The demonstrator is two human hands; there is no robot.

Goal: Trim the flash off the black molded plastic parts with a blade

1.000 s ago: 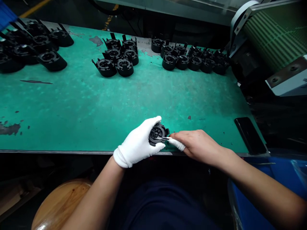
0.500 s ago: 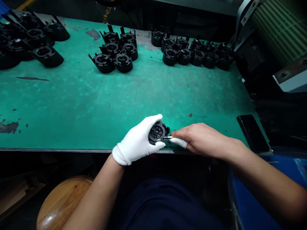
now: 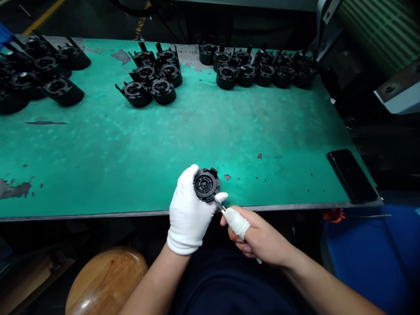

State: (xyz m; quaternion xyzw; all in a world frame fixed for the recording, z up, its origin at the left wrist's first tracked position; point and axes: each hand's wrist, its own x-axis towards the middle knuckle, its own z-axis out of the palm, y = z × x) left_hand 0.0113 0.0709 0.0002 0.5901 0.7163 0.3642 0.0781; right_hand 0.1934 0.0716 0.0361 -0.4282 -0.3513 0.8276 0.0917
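My left hand [image 3: 188, 216], in a white glove, is closed around a round black plastic part [image 3: 205, 184]. The part's open face, with rings, ribs and a central hub, is turned up toward me at the table's front edge. My right hand [image 3: 251, 234] is bare except for a white wrap on the thumb. It grips a slim metal-bladed hand tool [image 3: 219, 204], whose tip touches the lower right rim of the part. Most of the tool's handle is hidden inside my fingers, and its pale end shows below them.
Black cylindrical housings with upright tabs stand in groups on the green table [image 3: 131, 144]: left [image 3: 64, 91], centre [image 3: 163, 91] and back right [image 3: 226, 77]. A black phone [image 3: 352, 175] lies near the right edge. Below are a wooden stool [image 3: 105, 280] and a blue bin [image 3: 370, 258].
My right hand has swung down and left, so the tool now points up and left into the part's rim. My left hand has turned more upright and shifted slightly left with the part.
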